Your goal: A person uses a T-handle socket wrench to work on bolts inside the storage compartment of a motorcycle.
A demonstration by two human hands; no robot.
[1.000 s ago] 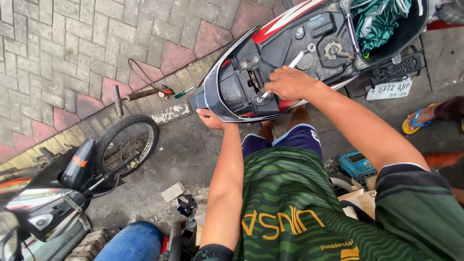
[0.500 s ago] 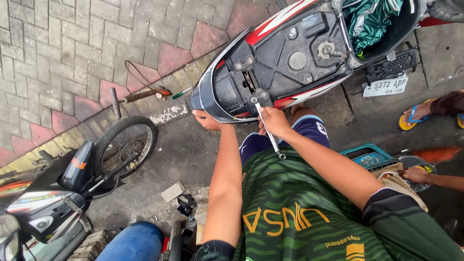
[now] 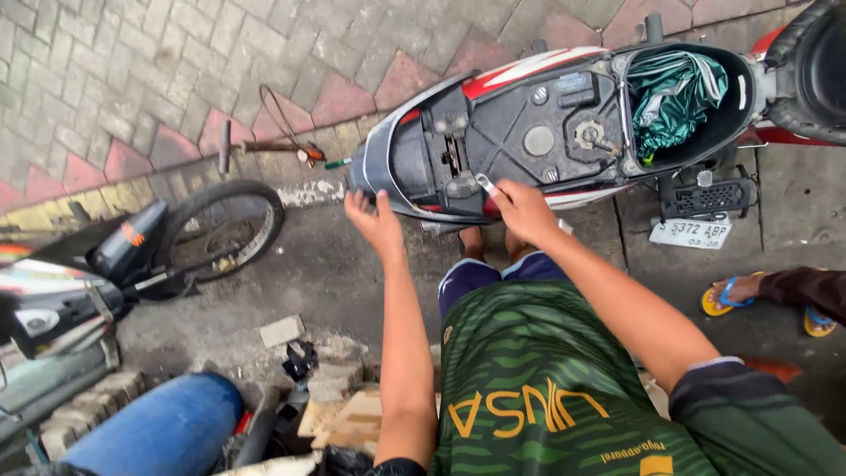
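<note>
Both my arms reach forward, elbows slightly bent. My left hand [image 3: 377,222] is open, palm down, fingers spread loosely. My right hand [image 3: 522,210] is curled, thumb and fingers pinched together, wrist straight.

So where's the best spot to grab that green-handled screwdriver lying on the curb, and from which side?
Take the screwdriver by its green handle, coming down from above. It lies flat on the curb just left of the scooter's tail, with its far end seemingly tucked toward the bodywork, so the handle is probably the only free part.
</note>
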